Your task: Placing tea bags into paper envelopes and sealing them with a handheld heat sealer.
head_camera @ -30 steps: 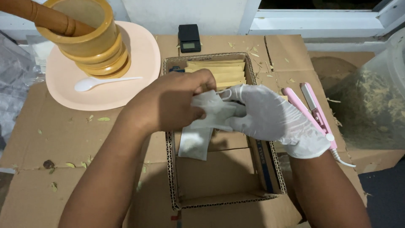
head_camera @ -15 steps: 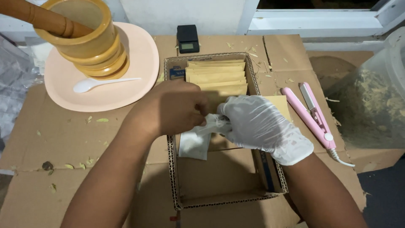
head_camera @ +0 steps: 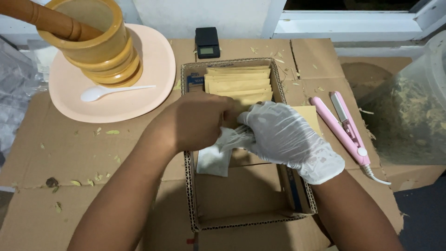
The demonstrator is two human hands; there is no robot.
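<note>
Head view: both hands are held together over the open cardboard box (head_camera: 193, 186). The left hand (head_camera: 195, 122), bare, is closed in a pinch on a second white glove (head_camera: 218, 155), which hangs limp from the fingers down toward the box's left wall. The right hand (head_camera: 285, 139), already gloved in white, is closed on the same glove near its cuff end, just beside the left fingertips.

Step judged in hand: the loose glove is being opened or straightened at the cuff. Next move is judged to need the cuff spread wide enough for the bare hand to enter, with thin material kept from tearing.

Packages and markings by place:
- Row of tan paper envelopes (head_camera: 239, 81) is stood at the far end of the box, flat, rectangular, unmarked on visible faces.
- Small blue printed label (head_camera: 195, 83) is seen in the box's far-left corner; print too small to read.
- Black pocket scale (head_camera: 207, 42) is set beyond the box.
- Pink flat iron (head_camera: 341, 128) is laid right of the box.
- Wooden mortar (head_camera: 90, 39) with pestle and white spoon (head_camera: 114, 92) are set on a pale pink plate (head_camera: 148, 69), far left.
</note>
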